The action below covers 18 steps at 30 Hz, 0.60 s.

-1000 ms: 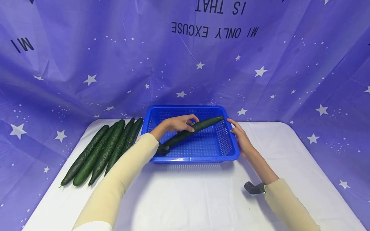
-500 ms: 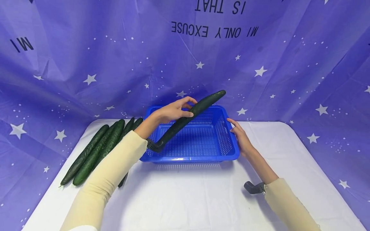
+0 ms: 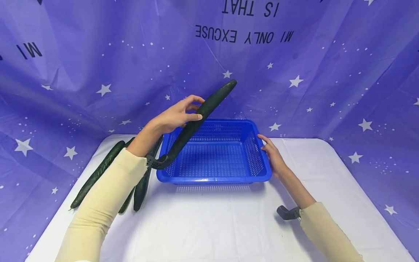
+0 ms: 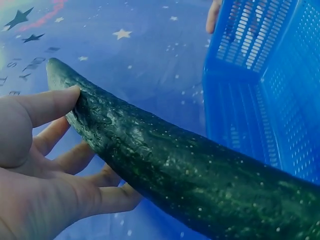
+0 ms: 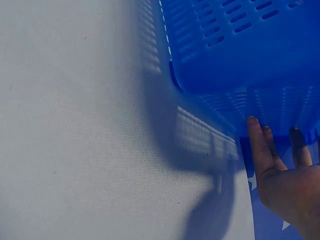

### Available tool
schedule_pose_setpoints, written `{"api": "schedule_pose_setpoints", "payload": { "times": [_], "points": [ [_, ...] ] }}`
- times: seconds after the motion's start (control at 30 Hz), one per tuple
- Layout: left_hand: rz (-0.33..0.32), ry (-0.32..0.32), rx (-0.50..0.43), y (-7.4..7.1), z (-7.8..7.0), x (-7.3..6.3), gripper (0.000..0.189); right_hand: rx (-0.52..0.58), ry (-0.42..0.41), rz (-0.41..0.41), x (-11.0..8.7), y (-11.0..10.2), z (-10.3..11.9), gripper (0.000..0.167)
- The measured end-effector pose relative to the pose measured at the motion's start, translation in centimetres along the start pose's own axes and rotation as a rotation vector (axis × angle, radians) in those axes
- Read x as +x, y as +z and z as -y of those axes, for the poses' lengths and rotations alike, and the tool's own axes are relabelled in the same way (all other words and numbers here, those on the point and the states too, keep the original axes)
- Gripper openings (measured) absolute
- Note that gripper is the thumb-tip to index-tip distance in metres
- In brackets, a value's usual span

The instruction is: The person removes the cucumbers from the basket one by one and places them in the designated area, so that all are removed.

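Observation:
My left hand (image 3: 178,115) pinches a long dark green cucumber (image 3: 212,100) near its middle, thumb on one side and fingers on the other. It is held tilted in the air, far end raised, over the left part of a blue perforated basket (image 3: 212,179). In the left wrist view the thumb presses the bumpy skin of the cucumber (image 4: 165,155), with the fingers beneath. My right hand (image 3: 274,156) is at the basket's right end, fingertips at the rim. The right wrist view shows its fingers (image 5: 260,145) fairly straight against the outer wall of the basket (image 5: 220,70).
Several more cucumbers (image 3: 98,174) lie side by side on the white tablecloth (image 3: 209,222) left of the basket, partly hidden by my left sleeve (image 3: 101,203). A purple star-patterned curtain (image 3: 183,54) hangs close behind the basket. Dark wrist mounts (image 3: 288,213) stick out at both wrists.
My left hand has lifted the cucumber up out of the basket and drawn it leftward, tilting it more steeply. My right hand and the basket have stayed in place.

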<state>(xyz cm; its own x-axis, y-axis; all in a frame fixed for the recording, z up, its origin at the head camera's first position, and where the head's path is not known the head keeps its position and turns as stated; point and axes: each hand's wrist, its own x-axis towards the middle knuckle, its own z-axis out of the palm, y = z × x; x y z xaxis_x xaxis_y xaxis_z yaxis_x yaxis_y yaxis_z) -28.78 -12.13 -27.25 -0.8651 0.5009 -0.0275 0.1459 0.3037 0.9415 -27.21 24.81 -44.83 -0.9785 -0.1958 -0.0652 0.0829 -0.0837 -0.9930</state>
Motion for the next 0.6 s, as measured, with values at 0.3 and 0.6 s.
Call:
{"api": "schedule_pose_setpoints", "payload": {
  "times": [0.3,0.6],
  "points": [
    [-0.11,-0.059,0.023,-3.8,1.1,-3.7,0.049,0.003,-0.008,0.004,0.0,0.1,0.0,0.059],
    [-0.194,-0.151,0.067,-7.0,3.1,-7.9,0.057,0.019,-0.003,0.007,0.0,0.0,0.0,0.06]
  ]
}}
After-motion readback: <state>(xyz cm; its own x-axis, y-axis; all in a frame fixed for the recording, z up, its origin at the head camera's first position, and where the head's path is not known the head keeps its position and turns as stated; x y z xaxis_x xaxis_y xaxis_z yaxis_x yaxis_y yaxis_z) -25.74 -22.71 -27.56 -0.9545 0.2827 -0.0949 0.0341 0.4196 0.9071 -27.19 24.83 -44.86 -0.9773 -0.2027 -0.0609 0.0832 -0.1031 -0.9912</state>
